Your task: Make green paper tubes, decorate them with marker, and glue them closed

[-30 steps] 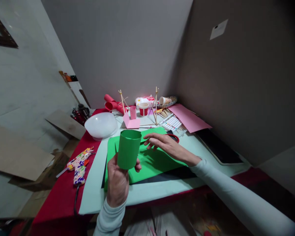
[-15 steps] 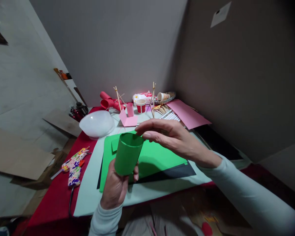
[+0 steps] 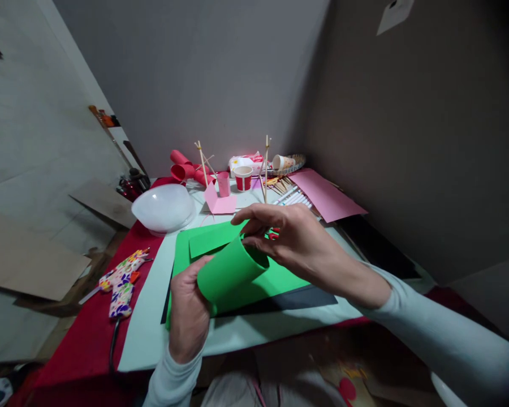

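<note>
A green paper tube (image 3: 231, 271) lies tilted in my left hand (image 3: 189, 311), its open end facing up and to the right. My left fingers wrap around the lower end, partly hidden behind it. At the upper rim my right hand (image 3: 297, 243) pinches the tube's edge, thumb at the opening and fingers on the far side. Under both hands is a green sheet (image 3: 284, 280) over a dark sheet (image 3: 297, 302). A smaller green piece (image 3: 210, 240) rests on it behind the tube. Something red (image 3: 272, 233) shows partly behind my right fingers.
A patterned glue gun (image 3: 123, 282) lies on the red cloth at left, beside a translucent white bowl (image 3: 163, 206). Farther back stand stick frames (image 3: 266, 169), red tubes (image 3: 182, 171), a paper cup (image 3: 242, 178) and a folded pink card (image 3: 223, 204). Pink paper (image 3: 326, 195) lies at right.
The tube has tipped from nearly upright to leaning right. My right hand has closed from hovering beside the rim to pinching it. The view has shifted slightly.
</note>
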